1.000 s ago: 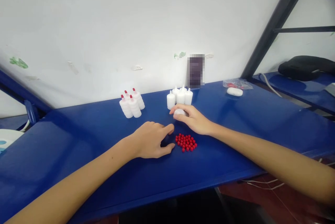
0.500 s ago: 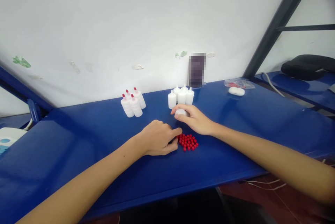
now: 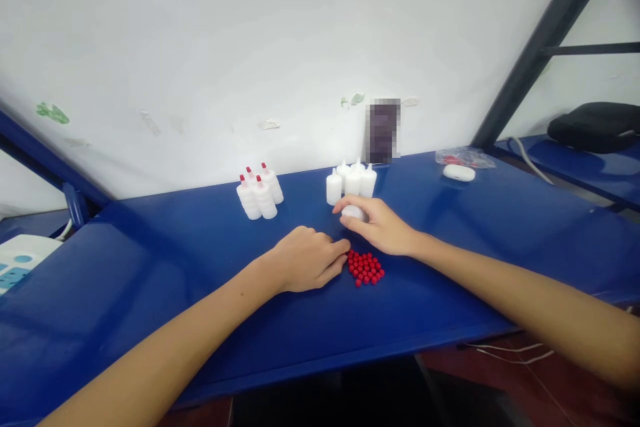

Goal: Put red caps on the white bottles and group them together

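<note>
My right hand [image 3: 377,222] is closed round a white squeeze bottle [image 3: 354,214], just in front of the uncapped bottles; fingers and palm hide most of it, and its nozzle is not visible. My left hand [image 3: 315,259] rests low over the table, thumb and forefinger pinched at the left edge of a cluster of small red caps [image 3: 367,268]. A red cap at those fingertips is mostly hidden. Several white bottles with open nozzles [image 3: 353,182] stand behind my right hand. To the left, several white bottles with red tips [image 3: 263,199] stand grouped upright.
The blue table [image 3: 210,347] runs along a white wall. A pixelated dark rectangle [image 3: 383,130] leans there. At the right lie a clear bag with red pieces [image 3: 465,158] and a white oval case [image 3: 459,173]. A white power strip [image 3: 27,257] sits far left.
My left thumb and forefinger have closed together at the caps' edge. My right hand still holds the bottle in about the same place. The whole view has shifted slightly.
</note>
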`<state>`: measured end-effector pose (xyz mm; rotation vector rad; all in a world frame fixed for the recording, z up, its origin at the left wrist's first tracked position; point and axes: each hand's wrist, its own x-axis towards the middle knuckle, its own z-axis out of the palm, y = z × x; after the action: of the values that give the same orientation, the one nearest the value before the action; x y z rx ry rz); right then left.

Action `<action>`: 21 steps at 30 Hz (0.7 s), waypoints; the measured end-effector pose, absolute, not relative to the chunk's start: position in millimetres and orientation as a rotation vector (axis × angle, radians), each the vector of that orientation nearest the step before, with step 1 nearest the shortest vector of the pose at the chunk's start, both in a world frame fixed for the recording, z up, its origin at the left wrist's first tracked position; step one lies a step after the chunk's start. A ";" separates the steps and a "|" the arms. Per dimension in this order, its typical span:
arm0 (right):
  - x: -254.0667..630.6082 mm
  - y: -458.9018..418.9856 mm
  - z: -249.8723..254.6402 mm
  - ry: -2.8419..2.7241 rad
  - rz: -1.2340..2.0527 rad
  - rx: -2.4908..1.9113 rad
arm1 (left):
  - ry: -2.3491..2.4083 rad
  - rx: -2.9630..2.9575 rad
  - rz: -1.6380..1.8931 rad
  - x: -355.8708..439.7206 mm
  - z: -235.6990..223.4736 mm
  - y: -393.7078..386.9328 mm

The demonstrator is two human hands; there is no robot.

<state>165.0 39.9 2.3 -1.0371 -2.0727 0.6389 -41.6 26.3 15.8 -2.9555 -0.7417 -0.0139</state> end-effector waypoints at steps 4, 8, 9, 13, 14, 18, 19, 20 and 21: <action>168.3 40.0 2.0 -2.223 0.493 -1.020 | -0.798 -3.101 -0.299 -52.0 9.8 34.2; 168.0 36.3 5.0 -2.374 0.354 -1.098 | -1.014 -3.040 -0.757 -54.6 1.8 40.4; 167.4 34.6 6.3 -2.398 0.328 -1.124 | -1.053 -3.025 -0.846 -53.8 0.2 40.9; 165.3 27.8 11.6 -2.434 0.316 -1.162 | -1.045 -3.051 -0.958 -49.9 -4.1 39.0; 165.1 26.9 12.5 -2.434 0.328 -1.156 | -1.016 -3.068 -0.940 -49.3 -4.7 38.3; 166.0 27.5 12.2 -2.441 0.373 -1.126 | -0.894 -3.069 -0.870 -48.8 -5.5 37.6; 166.4 28.4 11.3 -2.439 0.387 -1.113 | -0.868 -3.047 -0.848 -48.8 -5.5 37.9; 166.8 29.4 10.5 -2.432 0.403 -1.099 | -0.843 -3.022 -0.821 -48.8 -5.4 38.2; 166.9 30.2 9.8 -2.421 0.419 -1.086 | -0.819 -2.997 -0.793 -48.8 -5.4 38.4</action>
<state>166.9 30.2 9.8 -1.0858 -2.4209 0.4192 -48.8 38.4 -5.4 -2.9970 -0.8195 -0.7930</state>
